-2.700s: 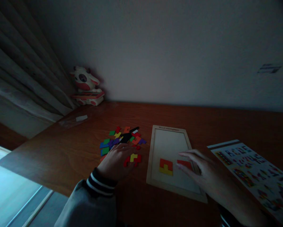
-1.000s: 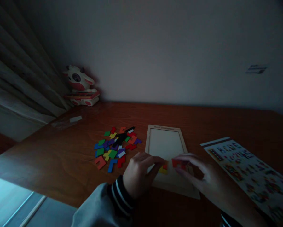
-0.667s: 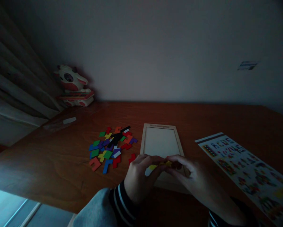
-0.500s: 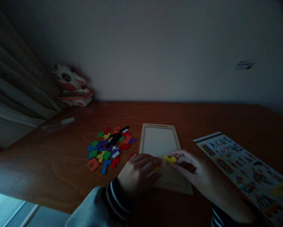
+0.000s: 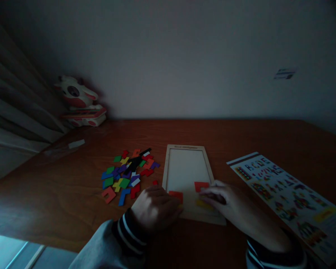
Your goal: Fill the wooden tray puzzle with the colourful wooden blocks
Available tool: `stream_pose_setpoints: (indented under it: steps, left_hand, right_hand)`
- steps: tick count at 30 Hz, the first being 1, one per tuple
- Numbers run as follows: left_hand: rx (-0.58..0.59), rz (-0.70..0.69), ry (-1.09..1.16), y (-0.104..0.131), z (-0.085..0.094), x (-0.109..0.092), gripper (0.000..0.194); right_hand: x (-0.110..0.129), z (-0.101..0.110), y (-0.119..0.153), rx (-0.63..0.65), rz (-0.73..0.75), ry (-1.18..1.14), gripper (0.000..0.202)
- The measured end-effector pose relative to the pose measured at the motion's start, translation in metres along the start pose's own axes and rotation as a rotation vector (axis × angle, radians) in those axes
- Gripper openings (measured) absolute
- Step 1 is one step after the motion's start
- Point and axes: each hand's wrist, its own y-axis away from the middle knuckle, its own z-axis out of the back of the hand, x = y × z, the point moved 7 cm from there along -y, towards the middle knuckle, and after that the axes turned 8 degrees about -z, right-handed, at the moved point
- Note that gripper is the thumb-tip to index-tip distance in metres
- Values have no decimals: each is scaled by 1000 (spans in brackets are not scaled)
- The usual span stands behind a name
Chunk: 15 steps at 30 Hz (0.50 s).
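Note:
Over the lower part of a pale wooden puzzle tray (image 5: pixel 189 216) are both of my hands. My left hand (image 5: pixel 156 209) is curled at the tray's left side, closed on a flat red puzzle piece (image 5: pixel 176 194); a sliver of yellow shows by its fingertips, mostly hidden. Thumb and fingers of my right hand (image 5: pixel 225 197) pinch together at the lower edge of a notched orange-red puzzle piece (image 5: pixel 201 185). Just beneath those fingers is a yellow puzzle piece (image 5: pixel 204 204), smeared by motion; whether the fingers touch it I cannot tell.
Left of the tray lies a heap of coloured puzzle pieces (image 5: pixel 125 183), with a small red piece (image 5: pixel 155 182) nearer the tray. A printed pattern sheet (image 5: pixel 280 198) lies to the right. At the back left stands a cow-shaped toy (image 5: pixel 79 101) near a curtain (image 5: pixel 19 89).
The yellow piece has come away from the orange-red one at my right hand and sits lower. My left hand has drawn leftward, with its red piece showing more. The view has shifted slightly.

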Motion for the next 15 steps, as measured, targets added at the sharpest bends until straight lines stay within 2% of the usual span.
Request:
stream_pose_setpoints:
  steps: [5, 9, 11, 15]
  left_hand:
    - [-27, -11, 3, -1, 0, -1, 14]
    - [3, -12, 38, 0, -4, 0, 17]
    - [13, -3, 47, 2, -6, 2, 17]
    - [-14, 9, 26, 3, -4, 2, 13]
  right_hand:
    - [-3, 5, 2, -21, -26, 12, 13]
    - [-7, 7, 1, -82, -90, 50, 7]
    - [-13, 5, 0, -107, -121, 66, 14]
    - [-26, 7, 0, -205, -148, 160, 45]
